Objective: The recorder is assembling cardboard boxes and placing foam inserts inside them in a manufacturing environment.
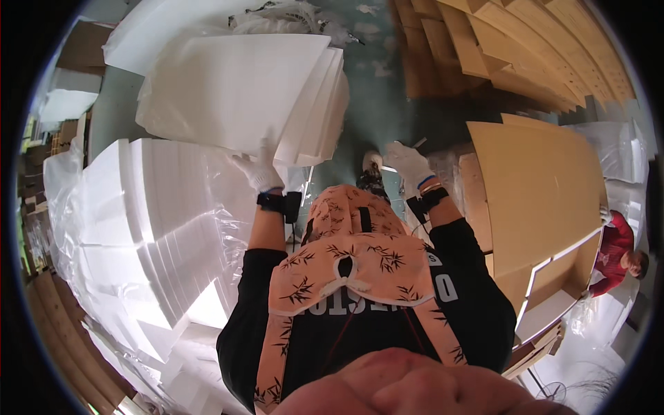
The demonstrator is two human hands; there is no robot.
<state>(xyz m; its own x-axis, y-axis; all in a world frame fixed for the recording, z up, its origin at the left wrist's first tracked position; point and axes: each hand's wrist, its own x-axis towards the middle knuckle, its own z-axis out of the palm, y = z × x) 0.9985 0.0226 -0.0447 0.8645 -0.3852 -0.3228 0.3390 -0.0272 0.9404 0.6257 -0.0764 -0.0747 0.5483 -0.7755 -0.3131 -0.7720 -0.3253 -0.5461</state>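
Note:
My left hand [259, 169], in a white work glove, has its fingers spread at the near edge of a stack of white foam sheets [228, 90]. The upper sheets of that stack are fanned out to the right. My right hand [409, 164], gloved in white too, is curled near my front, above the floor. A small thin tool [420, 142] sticks out beside its fingers; its exact kind is too small to make out. More white foam boards [166, 214] in clear plastic wrap stand just left of my left arm.
Brown cardboard sheets [539, 187] lie stacked at my right, with an open carton [560, 277] beside them. A co-worker in a red top [615, 249] is at the far right. Cardboard panels [512, 41] fill the back right. Crumpled plastic film [297, 17] lies behind the foam stack.

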